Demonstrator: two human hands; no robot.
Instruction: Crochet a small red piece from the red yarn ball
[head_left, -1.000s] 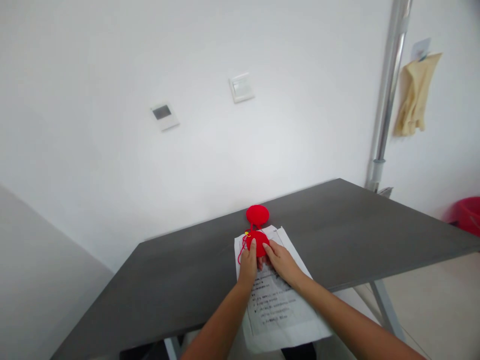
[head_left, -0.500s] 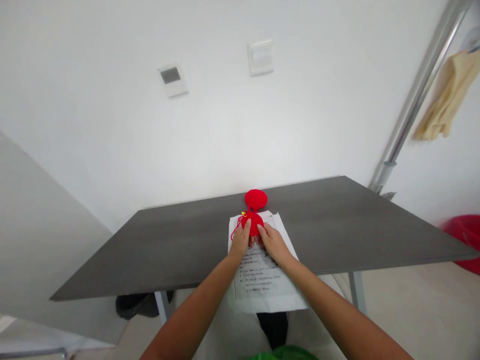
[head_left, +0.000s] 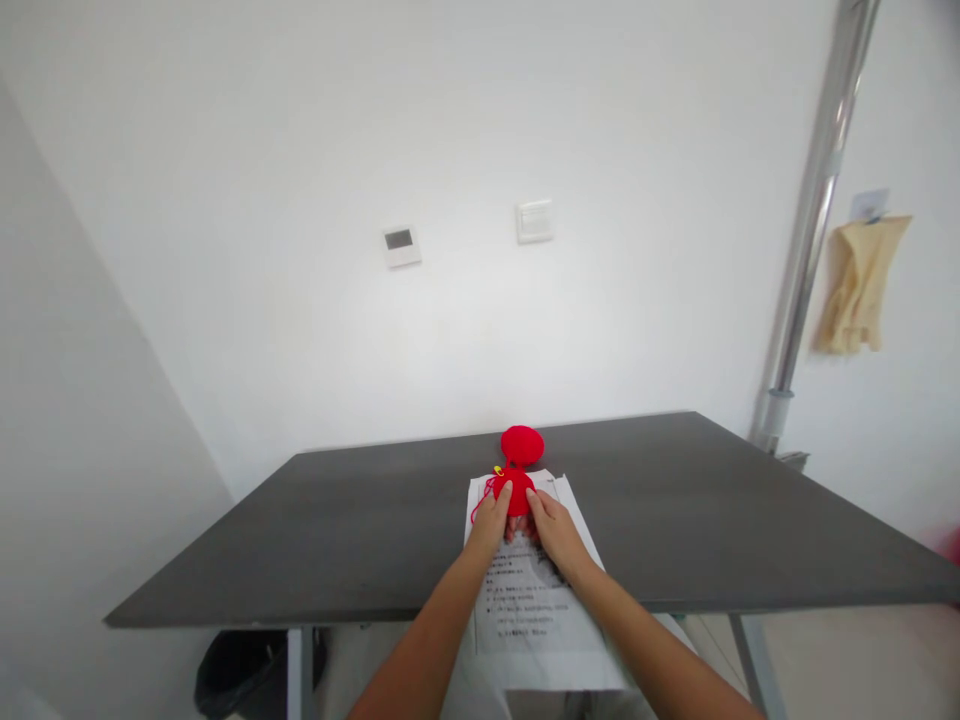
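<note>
A small red crocheted piece (head_left: 516, 488) lies on a printed paper sheet (head_left: 531, 610) at the middle of a dark grey table (head_left: 360, 530). My left hand (head_left: 491, 520) and my right hand (head_left: 553, 527) both grip its near edge, fingers curled over it. A thin red yarn strand loops off its left side, and a small yellow marker sits near its top. A red ball of yarn (head_left: 523, 445) rests on the table just behind the piece, linked to it by the strand.
The paper hangs over the table's near edge. A white wall with a switch plate (head_left: 534, 221) and a small panel (head_left: 400, 245) stands behind. A metal pole (head_left: 806, 250) and hanging cream gloves (head_left: 855, 285) are at right. A black bin (head_left: 247, 675) sits under the table.
The camera has tilted and pulled back, so the table appears lower and level. Both hands stay on the red crocheted piece in the same grip.
</note>
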